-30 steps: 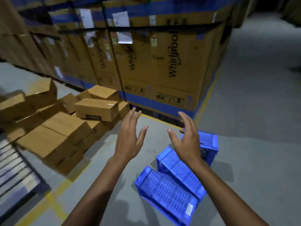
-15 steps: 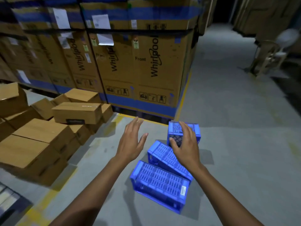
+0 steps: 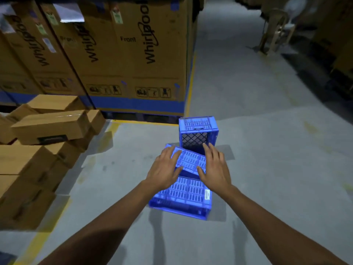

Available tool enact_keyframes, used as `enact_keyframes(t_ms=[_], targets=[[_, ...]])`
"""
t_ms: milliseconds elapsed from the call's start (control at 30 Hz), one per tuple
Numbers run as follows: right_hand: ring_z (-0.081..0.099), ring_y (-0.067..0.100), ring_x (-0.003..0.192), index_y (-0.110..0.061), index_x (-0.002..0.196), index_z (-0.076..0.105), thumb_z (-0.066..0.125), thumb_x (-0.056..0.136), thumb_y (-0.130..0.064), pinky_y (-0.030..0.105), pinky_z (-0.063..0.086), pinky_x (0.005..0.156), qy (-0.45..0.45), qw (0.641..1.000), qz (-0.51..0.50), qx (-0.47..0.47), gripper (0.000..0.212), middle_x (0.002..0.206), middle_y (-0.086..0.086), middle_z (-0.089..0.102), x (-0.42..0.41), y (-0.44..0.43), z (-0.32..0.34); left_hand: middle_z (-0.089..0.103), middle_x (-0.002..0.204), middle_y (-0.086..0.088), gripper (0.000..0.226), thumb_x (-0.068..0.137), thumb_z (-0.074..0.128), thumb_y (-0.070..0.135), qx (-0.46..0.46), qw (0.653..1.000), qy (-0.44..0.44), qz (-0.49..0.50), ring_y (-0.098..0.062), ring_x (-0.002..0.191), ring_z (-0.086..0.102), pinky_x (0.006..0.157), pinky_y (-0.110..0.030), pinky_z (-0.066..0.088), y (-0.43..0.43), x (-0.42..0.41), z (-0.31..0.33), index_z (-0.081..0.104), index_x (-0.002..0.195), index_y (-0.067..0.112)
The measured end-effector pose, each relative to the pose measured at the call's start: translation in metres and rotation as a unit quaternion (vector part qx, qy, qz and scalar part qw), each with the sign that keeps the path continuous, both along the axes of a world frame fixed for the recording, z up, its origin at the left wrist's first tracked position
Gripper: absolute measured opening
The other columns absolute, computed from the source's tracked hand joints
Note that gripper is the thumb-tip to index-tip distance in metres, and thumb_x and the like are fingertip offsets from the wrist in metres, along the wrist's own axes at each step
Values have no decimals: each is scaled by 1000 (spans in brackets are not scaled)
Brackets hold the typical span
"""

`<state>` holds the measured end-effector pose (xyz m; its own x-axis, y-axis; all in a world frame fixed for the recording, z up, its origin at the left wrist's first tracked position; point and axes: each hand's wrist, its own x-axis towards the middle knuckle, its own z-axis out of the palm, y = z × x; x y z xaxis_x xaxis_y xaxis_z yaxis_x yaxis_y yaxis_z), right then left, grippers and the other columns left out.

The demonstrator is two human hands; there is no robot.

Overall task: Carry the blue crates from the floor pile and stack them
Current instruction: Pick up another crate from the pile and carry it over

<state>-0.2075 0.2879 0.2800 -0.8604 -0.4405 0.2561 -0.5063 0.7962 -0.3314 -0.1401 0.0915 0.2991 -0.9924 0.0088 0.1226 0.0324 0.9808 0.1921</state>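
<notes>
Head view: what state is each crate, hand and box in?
Far blue crate, empty, opening visible.
Middle blue crate, tilted, leaning on the near one.
Near blue crate, flat on floor, slotted face up.
Left hand, open, over middle crate.
Right hand, open, over middle crate.
Small cardboard boxes, closed, piled.

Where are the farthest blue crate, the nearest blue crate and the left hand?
farthest blue crate (image 3: 197,124): head view, slotted upper wall
nearest blue crate (image 3: 184,192): head view, slotted upper face
left hand (image 3: 164,170): head view, back of hand
</notes>
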Motion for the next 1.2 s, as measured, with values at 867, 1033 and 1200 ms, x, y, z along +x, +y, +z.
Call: enact_keyframes(t_ms=[867,1033,1200], targets=[[0,34,147,-22,154,3,64,83,-48,55,23,112,-219,933,33,283,97,162,9,-8,-62,6,-528,4,161,-20,85,92,56,46,-28,960,-269,-72,-35,148,8,117,-49,22,-19,-94,-538,4,155,20],[26,40,134,-20,147,23,63,83,-22,49,35,103,-142,936,20,320,76,156,17,14,-48,9,-552,-2,162,-14,86,89,59,51,-68,953,-290,-45,-34,149,4,117,-53,13,-17,-77,-561,8,155,28],[45,34,115,-16,125,43,63,77,-3,45,45,86,-120,950,2,288,54,129,9,42,-49,8,-532,2,163,-11,76,91,55,53,-27,957,-285,-38,-32,149,4,117,-55,11,-16,-72,-555,17,153,29]])
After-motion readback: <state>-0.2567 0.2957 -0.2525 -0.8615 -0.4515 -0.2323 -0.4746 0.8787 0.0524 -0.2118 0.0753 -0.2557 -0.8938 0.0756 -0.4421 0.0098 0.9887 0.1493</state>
